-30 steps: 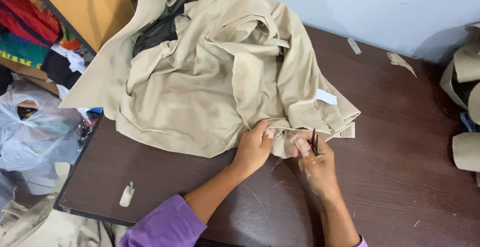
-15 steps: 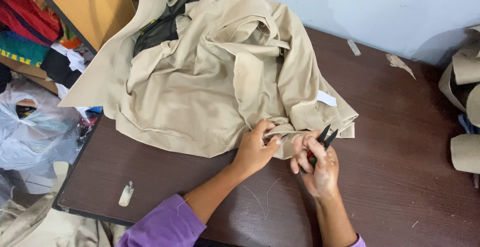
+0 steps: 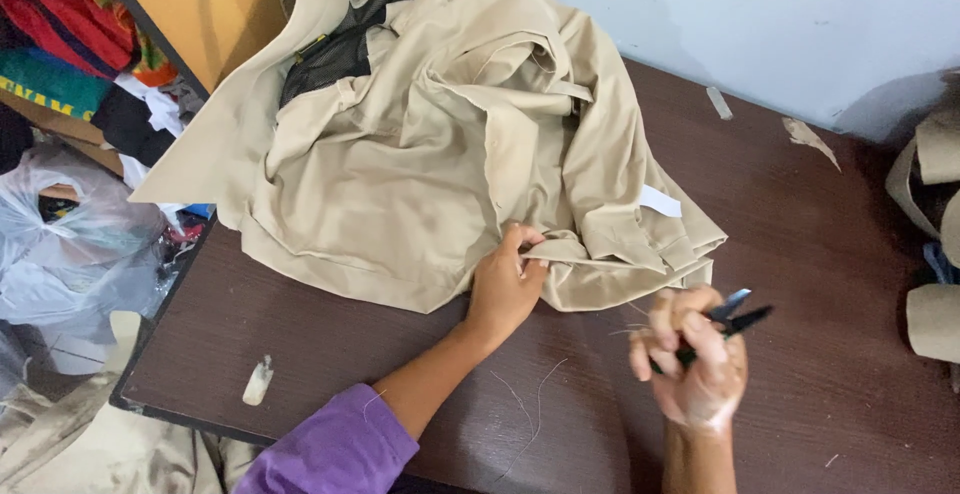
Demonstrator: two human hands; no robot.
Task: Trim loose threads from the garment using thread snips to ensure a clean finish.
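A person in a purple sleeve (image 3: 335, 449) works at a dark brown wooden table (image 3: 830, 254), where a crumpled beige cotton garment (image 3: 420, 144) lies heaped across the far left half. The left hand (image 3: 505, 284) rests on the garment's near hem, fingers curled and pinching a fold of the cloth against the tabletop. The right hand (image 3: 695, 359), blurred, is closed around small black thread snips (image 3: 725, 316), whose blades stand slightly apart and point right. Half a second ago that hand was touching the hem beside the left; it now sits nearer and further right, clear of the fabric. The left hand has kept its place. Loose pale threads (image 3: 530, 399) lie on the table near the forearm, a small white scrap (image 3: 257, 382) at the near left edge.
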